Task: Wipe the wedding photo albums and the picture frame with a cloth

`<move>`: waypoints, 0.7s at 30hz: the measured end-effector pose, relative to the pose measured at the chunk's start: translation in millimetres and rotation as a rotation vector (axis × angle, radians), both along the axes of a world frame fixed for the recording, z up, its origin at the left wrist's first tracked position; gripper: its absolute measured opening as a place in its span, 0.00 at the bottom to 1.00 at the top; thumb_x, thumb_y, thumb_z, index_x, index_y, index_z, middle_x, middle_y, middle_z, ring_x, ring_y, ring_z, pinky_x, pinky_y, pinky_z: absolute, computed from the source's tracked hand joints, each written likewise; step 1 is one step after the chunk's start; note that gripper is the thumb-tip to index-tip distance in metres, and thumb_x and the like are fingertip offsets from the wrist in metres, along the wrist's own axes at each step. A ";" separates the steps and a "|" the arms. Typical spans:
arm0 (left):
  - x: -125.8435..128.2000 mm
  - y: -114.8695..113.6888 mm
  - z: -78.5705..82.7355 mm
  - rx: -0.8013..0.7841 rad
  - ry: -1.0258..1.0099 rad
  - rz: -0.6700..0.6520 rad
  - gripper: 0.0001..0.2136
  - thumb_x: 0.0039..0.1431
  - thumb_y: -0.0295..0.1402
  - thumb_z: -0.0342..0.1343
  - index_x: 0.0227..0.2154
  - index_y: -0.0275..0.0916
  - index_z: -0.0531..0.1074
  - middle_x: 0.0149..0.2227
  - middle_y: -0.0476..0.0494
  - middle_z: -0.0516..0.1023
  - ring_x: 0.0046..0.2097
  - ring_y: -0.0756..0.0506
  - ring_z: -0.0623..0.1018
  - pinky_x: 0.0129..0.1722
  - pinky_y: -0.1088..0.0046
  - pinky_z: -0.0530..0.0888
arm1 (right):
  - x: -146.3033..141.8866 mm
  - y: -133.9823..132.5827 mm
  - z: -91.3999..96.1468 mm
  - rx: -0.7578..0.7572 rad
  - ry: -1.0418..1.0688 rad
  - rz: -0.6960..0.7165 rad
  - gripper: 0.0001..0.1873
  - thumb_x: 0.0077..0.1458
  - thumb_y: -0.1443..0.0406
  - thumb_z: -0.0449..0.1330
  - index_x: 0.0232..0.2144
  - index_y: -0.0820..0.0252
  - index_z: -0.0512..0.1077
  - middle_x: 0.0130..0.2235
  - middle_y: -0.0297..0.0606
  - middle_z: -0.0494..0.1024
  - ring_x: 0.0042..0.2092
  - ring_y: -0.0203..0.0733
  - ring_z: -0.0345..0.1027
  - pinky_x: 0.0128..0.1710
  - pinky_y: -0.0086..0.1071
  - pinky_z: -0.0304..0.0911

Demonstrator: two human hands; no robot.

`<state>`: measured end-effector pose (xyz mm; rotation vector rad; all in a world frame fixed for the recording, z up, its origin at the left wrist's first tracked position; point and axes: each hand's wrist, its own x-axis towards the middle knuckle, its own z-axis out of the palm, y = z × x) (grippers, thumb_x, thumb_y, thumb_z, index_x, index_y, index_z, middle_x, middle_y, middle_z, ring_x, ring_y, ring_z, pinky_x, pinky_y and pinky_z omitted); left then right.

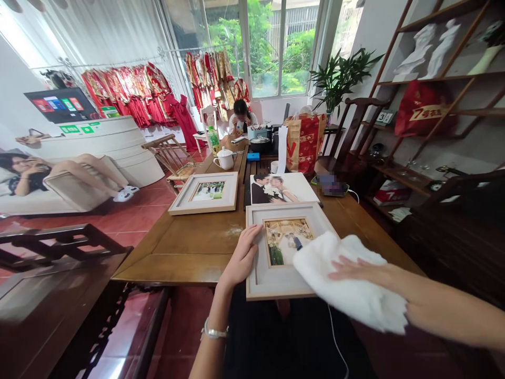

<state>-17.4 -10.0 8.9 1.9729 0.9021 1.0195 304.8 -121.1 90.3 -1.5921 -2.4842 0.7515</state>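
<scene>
A light wooden picture frame (258, 292) with a white mount and a wedding photo lies at the table's near edge, slightly overhanging it. My left hand (242, 258) grips its left side, fingers over the border. My right hand (351, 271) holds a white towel (315, 255) against the frame's right side, fingers stretched along the cloth and slightly blurred. The towel covers the frame's lower right part and drapes past the table edge. Just behind lies a large unframed print of a couple (294, 189). A second framed photo (177, 205) lies further left.
On the wooden table (189, 258) stand a white teapot (224, 158), a green-labelled bottle (213, 141) and a red paper bag (310, 142). A phone with a cable (333, 184) lies right. One person (241, 118) sits at the far end; another (31, 173) reclines on a sofa.
</scene>
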 end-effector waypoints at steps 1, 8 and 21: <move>-0.1 0.1 0.2 -0.002 -0.002 -0.004 0.22 0.61 0.25 0.42 0.58 0.47 0.60 0.62 0.45 0.59 0.65 0.45 0.53 0.65 0.57 0.46 | 3.8 12.1 -3.9 0.000 -0.008 -0.023 0.30 0.54 0.69 0.50 0.57 0.37 0.62 0.63 0.24 0.53 0.63 0.48 0.45 0.61 0.48 0.46; 0.6 -0.6 2.6 -0.010 0.006 0.001 0.23 0.61 0.25 0.41 0.58 0.46 0.60 0.62 0.44 0.59 0.65 0.44 0.53 0.65 0.56 0.46 | -6.7 110.3 -28.3 0.339 -0.093 -0.123 0.34 0.49 0.75 0.48 0.60 0.57 0.58 0.63 0.41 0.56 0.65 0.49 0.39 0.62 0.51 0.42; 1.6 -0.4 2.6 -0.003 0.011 0.010 0.22 0.62 0.26 0.42 0.58 0.47 0.60 0.61 0.45 0.59 0.65 0.44 0.53 0.65 0.56 0.46 | -86.2 68.2 -27.5 0.193 -0.009 0.206 0.49 0.32 0.80 0.47 0.61 0.57 0.55 0.64 0.39 0.54 0.66 0.49 0.34 0.61 0.55 0.39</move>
